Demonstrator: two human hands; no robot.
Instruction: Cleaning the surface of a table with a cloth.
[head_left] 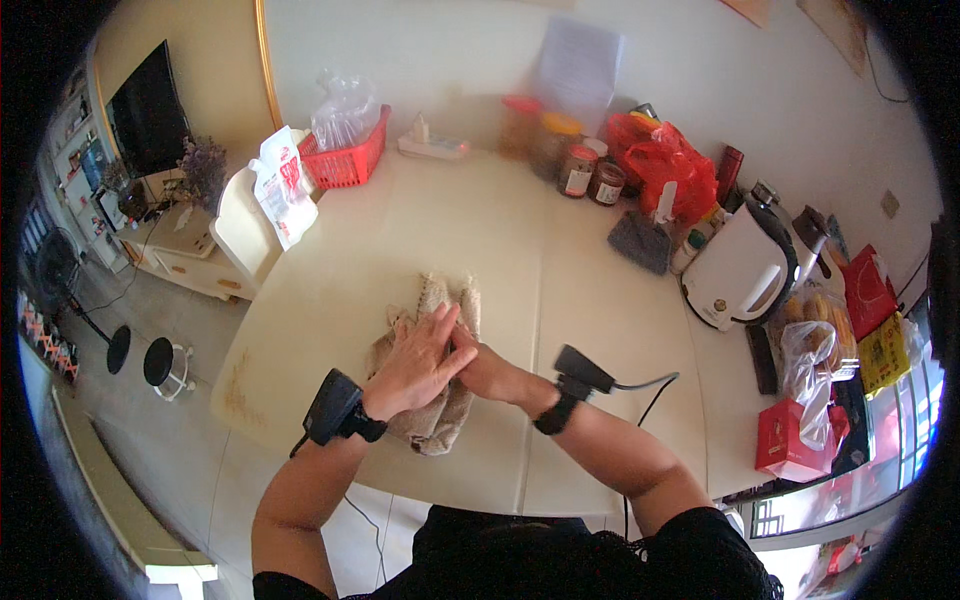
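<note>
A beige and brown fluffy cloth lies bunched on the cream table, near its front edge. My left hand rests on top of the cloth, fingers stretched forward and thumb pointing right. From the right, my right hand meets it over the cloth. Its fingers are mostly hidden behind my left hand, so their grip does not show. Both wrists wear a black strapped device with a cable.
Along the wall stand a red basket with plastic bags, several jars, a red plastic bag and a white kettle. A red box sits at the right. A white chair touches the left side.
</note>
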